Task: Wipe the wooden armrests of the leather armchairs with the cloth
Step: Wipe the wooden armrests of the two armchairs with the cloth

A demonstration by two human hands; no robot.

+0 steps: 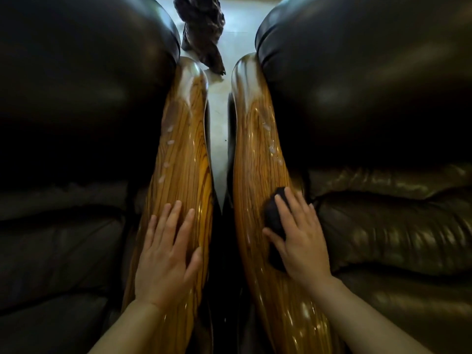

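Observation:
Two glossy wooden armrests run side by side away from me, the left armrest (182, 149) and the right armrest (258, 154). Both carry small white foamy spots along their outer edges. My left hand (167, 254) lies flat on the left armrest, fingers spread, holding nothing. My right hand (298, 238) presses a dark cloth (274, 221) onto the right armrest near its middle; the cloth shows under the thumb and fingers. Dark leather armchairs flank them, the left armchair (76, 111) and the right armchair (370, 98).
A narrow gap with pale floor (217, 139) separates the two armrests. A dark carved wooden object (201, 29) stands on the floor beyond the armrests' far ends. Leather seat cushions (396, 226) bulge close on the right.

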